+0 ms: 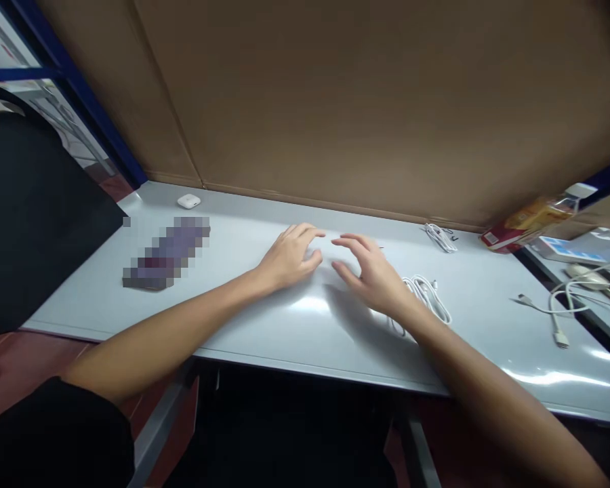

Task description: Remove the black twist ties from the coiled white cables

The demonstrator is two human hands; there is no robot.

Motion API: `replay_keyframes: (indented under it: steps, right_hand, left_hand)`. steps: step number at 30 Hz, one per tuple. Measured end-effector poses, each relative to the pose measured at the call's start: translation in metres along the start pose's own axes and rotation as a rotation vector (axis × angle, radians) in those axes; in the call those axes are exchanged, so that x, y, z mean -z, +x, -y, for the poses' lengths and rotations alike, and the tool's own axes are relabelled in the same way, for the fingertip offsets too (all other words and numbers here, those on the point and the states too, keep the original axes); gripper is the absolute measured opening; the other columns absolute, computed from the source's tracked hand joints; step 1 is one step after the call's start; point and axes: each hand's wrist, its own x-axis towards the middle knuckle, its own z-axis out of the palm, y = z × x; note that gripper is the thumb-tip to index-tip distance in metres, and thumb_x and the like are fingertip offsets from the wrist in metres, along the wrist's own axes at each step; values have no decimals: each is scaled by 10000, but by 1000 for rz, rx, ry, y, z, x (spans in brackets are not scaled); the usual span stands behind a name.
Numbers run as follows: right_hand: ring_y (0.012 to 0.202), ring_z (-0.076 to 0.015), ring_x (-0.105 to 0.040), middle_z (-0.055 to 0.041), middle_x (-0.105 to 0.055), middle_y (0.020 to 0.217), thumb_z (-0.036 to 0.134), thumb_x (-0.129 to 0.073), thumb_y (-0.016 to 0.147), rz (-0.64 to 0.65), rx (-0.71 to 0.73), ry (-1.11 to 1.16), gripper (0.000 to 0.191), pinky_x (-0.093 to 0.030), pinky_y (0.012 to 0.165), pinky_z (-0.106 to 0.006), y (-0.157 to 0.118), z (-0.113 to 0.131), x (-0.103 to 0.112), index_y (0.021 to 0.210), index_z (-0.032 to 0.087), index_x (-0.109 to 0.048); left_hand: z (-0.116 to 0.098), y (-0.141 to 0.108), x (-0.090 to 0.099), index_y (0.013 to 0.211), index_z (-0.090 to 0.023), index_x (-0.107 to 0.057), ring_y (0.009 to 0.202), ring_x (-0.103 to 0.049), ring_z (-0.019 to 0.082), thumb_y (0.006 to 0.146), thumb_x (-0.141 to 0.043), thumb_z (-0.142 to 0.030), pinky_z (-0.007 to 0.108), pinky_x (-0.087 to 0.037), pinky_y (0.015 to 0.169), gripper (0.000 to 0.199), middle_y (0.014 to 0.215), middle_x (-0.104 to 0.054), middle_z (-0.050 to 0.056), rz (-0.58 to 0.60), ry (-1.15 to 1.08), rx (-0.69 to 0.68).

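Over the middle of the grey-white table (264,332), my left hand (291,256) and my right hand (369,271) face each other with a small gap between their fingertips. Both have curved fingers, thumbs apart, and nothing in them. Partly behind my right hand and wrist lies a coiled white cable (434,301). A blurred-out, phone-like flat object (170,254) lies to the left of my left hand. Farther back on that side sits a small white earbud case (188,201).
A second bundled white cable (440,238) lies near the brown panel (335,102) at the back. To its right, a bottle (536,217) with a red and yellow label leans at an angle. Loose white cables (559,312) spread over the right end. A black chair back (25,224) stands left.
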Motion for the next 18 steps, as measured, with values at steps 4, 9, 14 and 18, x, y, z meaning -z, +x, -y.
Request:
replay_keyframes:
  steps: [4,9,14,18]
  right_hand:
    - [1588,-341,-261,-200,-339,1689,393,-341,1056,152,-4,-114,631,-287,1261,-585,-6,14,-47,1621,113,-347]
    - [1611,-365,-169,-176,-205,1739,324,-279,1039,319,-100,-283,695,-177,1306,-564,-7,14,-56,1661,18,-230]
    - [1609,-363,-172,-173,-198,1736,336,-260,1045,338,-141,-345,694,-185,1304,-562,-6,13,-51,1657,10,-245]
    - [1610,-348,-174,-167,-198,1734,320,-232,1054,343,-144,-359,676,-192,1302,-559,-7,10,-52,1656,15,-253]
  left_hand:
    - [0,-4,-6,1553,-127,-441,1531,-375,302,1024,-339,-340,524,-296,1267,579,1646,-416,151,230,105,133]
    - [-5,-9,-13,1679,-139,-199,1633,-68,341,1058,-199,-428,619,-36,1303,685,1758,-172,87,501,239,169]
    - [-6,-9,-12,1693,-163,-168,1631,-28,368,1059,-200,-478,641,-24,1293,709,1765,-115,84,530,271,144]
    - [-7,-10,-10,1695,-193,-170,1630,-25,371,1062,-203,-486,663,-21,1284,699,1766,-106,70,555,271,120]
